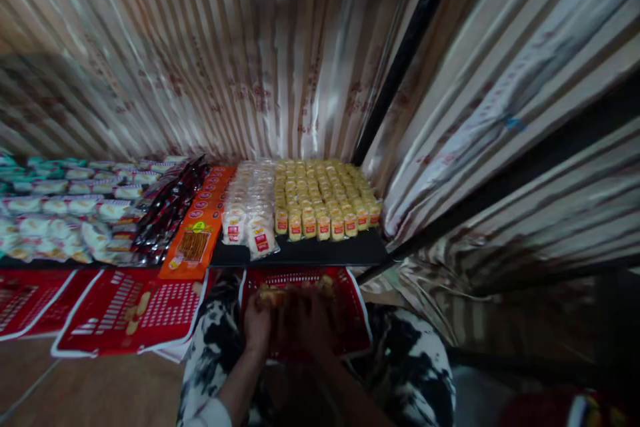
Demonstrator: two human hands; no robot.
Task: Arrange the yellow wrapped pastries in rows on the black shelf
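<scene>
Both my hands are low inside a red shopping basket [357, 320] held between my knees. My left hand [257, 322] is closed around a small yellow-wrapped snack packet [273, 296] at the basket's left side. My right hand [316, 317] reaches in beside it, dark and blurred, so its fingers do not show clearly. Near its fingertips is another yellowish packet [326, 286] by the basket's back right. Just beyond the basket, rows of yellow snack packets [325, 200] with red labels stand on a black shelf [325, 252].
Left of the yellow rows lie clear packets with red labels [260, 238], an orange snack bag [197, 234], dark red packets [167, 214] and white wrapped packs [70, 207]. Another red basket [170, 307] stands lower left. Striped sheeting [280, 67] and a black pole [400, 80] rise behind.
</scene>
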